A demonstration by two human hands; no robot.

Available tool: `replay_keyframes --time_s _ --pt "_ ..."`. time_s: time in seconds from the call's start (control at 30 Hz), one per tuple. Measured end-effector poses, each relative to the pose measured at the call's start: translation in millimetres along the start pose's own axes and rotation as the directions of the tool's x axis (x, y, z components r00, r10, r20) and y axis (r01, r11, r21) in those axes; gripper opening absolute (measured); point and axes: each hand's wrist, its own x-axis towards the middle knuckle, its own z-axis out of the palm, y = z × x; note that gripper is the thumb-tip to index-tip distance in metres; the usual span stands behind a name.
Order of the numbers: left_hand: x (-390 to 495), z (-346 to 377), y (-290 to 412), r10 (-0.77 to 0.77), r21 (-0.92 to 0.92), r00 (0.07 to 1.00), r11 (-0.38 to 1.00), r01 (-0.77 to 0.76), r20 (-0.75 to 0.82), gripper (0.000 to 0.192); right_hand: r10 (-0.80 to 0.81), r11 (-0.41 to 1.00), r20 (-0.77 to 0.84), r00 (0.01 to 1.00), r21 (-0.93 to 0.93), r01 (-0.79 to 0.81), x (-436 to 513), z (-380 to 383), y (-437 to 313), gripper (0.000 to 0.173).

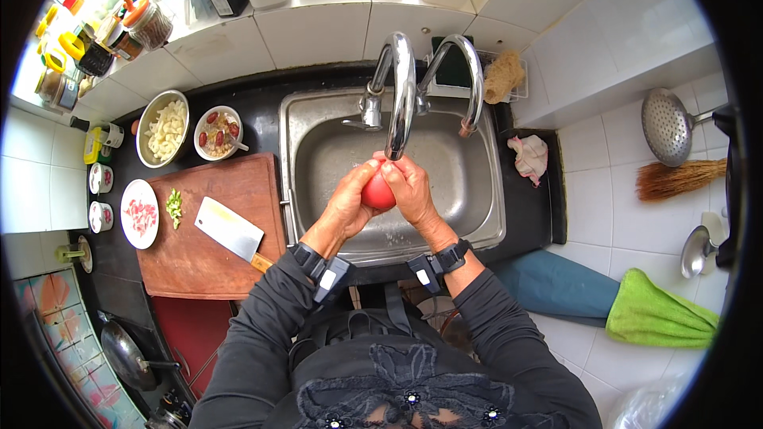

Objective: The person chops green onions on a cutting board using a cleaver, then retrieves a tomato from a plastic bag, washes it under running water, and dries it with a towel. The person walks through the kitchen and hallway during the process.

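Both of my hands cup a round red tomato beneath the spout of the larger chrome faucet. My left hand wraps its left side, thumb on top. From the other side my right hand presses against it, its thumb also on the upper face. Below them lies the stainless steel sink basin, with water drops on its near wall. The underside of the tomato is hidden by my fingers.
Left of the sink, a wooden cutting board carries a cleaver, chopped green pieces and a white plate of diced pink meat. Behind it stand a metal bowl and a white bowl. A second faucet arches at right.
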Motion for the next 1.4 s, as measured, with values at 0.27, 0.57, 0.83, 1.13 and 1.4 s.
replay_keyframes --time_s 0.27,0.57,0.83,1.13,1.4 --pt "18.1 -14.6 -13.8 0.413 0.28 0.905 0.885 -0.372 -0.103 0.04 0.176 0.833 0.105 0.979 0.514 -0.205 -6.6 8.6 13.0 0.041" --pt "55.9 -30.7 57.8 0.532 0.716 0.847 0.592 -0.369 -0.003 0.037 0.317 0.872 0.163 0.934 0.338 -0.355 -22.0 -28.2 21.2 0.039" --pt "79.0 -38.7 75.2 0.5 0.739 0.866 0.594 -0.317 -0.031 0.036 0.358 0.869 0.132 0.924 0.314 -0.382 -37.1 -52.9 9.6 0.037" --pt "-3.2 -45.8 105.7 0.384 0.474 0.923 0.819 -0.323 -0.036 0.028 0.271 0.877 0.389 0.88 -0.476 -0.06 -46.2 -95.7 -27.4 0.032" --pt "-94.5 27.8 173.3 0.405 0.35 0.895 0.824 -0.447 0.188 0.036 0.133 0.862 0.394 0.909 -0.499 0.09 -33.8 -138.7 -74.0 0.038"
